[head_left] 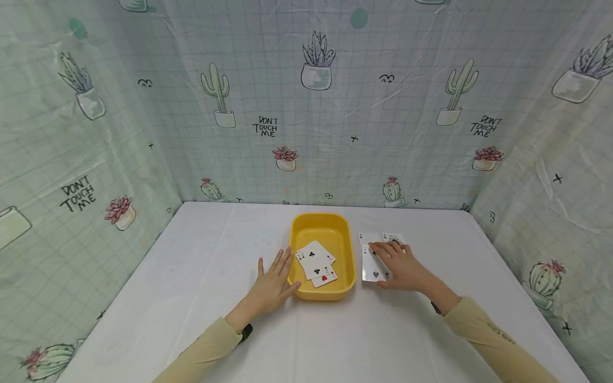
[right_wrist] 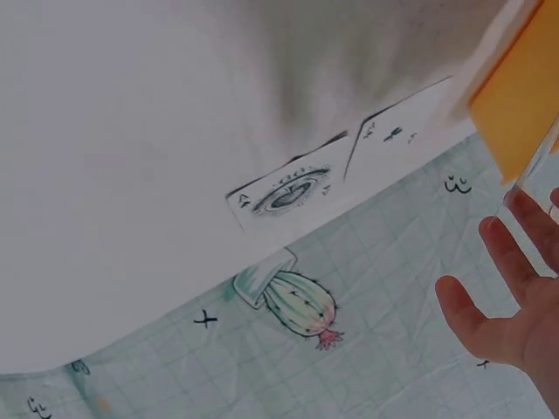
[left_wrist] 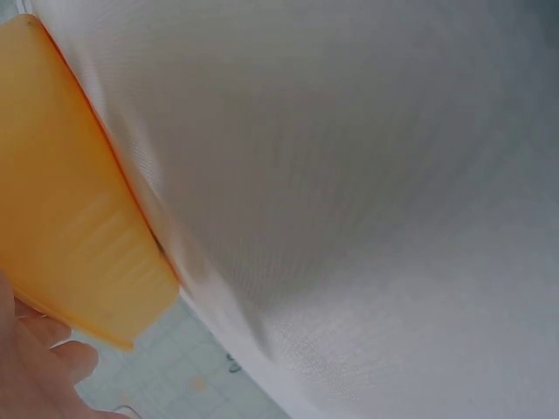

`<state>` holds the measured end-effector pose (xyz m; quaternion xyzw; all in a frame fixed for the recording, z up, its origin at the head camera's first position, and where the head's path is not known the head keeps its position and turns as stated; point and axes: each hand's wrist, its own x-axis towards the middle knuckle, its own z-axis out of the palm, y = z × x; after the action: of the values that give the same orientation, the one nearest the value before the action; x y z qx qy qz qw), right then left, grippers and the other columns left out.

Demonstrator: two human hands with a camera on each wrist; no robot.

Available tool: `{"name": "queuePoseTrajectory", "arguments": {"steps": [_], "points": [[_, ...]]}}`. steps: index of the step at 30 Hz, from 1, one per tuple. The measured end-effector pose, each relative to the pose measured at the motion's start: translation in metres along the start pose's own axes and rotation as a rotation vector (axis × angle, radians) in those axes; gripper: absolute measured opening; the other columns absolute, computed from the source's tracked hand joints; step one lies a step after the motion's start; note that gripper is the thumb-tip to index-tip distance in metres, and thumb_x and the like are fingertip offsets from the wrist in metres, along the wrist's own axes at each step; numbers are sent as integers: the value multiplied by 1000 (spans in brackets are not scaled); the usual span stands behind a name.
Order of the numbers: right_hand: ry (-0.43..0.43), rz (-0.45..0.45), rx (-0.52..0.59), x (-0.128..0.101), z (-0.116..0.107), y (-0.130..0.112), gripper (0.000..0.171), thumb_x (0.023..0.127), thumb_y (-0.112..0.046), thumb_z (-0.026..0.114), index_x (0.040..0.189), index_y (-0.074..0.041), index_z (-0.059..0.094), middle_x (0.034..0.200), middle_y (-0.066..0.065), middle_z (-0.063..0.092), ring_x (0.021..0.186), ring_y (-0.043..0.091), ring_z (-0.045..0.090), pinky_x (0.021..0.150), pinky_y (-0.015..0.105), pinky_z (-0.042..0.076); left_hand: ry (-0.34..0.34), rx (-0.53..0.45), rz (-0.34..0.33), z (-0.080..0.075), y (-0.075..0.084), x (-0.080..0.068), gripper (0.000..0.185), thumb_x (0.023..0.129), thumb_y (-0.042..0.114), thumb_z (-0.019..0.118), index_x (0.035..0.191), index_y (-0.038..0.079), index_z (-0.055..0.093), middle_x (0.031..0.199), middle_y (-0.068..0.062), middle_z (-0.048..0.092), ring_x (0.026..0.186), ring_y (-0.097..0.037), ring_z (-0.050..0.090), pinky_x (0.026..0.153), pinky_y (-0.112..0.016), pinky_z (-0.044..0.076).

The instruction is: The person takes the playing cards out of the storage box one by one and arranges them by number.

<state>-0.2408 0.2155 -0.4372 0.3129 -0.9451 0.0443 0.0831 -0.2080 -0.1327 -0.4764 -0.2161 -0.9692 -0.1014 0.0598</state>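
Note:
In the head view a yellow plastic tray [head_left: 351,250] stands mid-table with several playing cards [head_left: 313,258] fanned loosely inside, clubs and a red heart showing. My left hand [head_left: 270,290] touches its left wall, fingers straight and spread; part of this hand [left_wrist: 44,367] also shows in the left wrist view. Just right of the tray, my right hand [head_left: 404,268] holds a spade playing card [head_left: 371,268] by its edges, raised off the table. That card [right_wrist: 537,161] appears nearly edge-on in the right wrist view. Beyond it lie an ornate ace of spades [right_wrist: 288,194] and another black-suited card [right_wrist: 397,135].
A white cloth [head_left: 215,255] covers the table. Around its back and sides hangs a pale green curtain [head_left: 354,106] printed with cacti. The tray's outer wall [left_wrist: 70,175] fills the left part of the left wrist view.

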Motion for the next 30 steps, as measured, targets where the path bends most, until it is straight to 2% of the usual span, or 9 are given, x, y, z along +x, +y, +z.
{"name": "queuePoseTrajectory", "arguments": {"steps": [6,15,20,30], "points": [[-34,-18,5,-4,9,5,87,66,-44,73,136,-10,35,133,11,43,118,39,38,88,61,31,-3,-7,-4,-2,0,0,74,90,51,37,143,6,14,152,-2,4,140,-23,9,100,-66,8],[-174,45,23,-6,22,9,83,69,-47,69,138,-15,34,136,7,41,123,37,35,89,69,26,-9,-15,-1,-3,1,0,73,90,51,36,144,6,13,152,-3,5,140,-23,10,100,-67,8],[-188,22,25,-6,28,12,81,71,-48,66,138,-16,34,135,7,43,121,33,36,89,67,27,-5,-4,-3,-3,0,1,73,90,51,36,143,6,14,152,-3,5,139,-24,11,100,-67,9],[-221,30,45,-6,34,15,79,73,-48,63,138,-16,32,135,8,42,120,36,37,90,69,26,-5,-18,8,-4,0,0,73,91,52,36,143,6,14,152,-5,7,140,-24,10,99,-67,8]]}}
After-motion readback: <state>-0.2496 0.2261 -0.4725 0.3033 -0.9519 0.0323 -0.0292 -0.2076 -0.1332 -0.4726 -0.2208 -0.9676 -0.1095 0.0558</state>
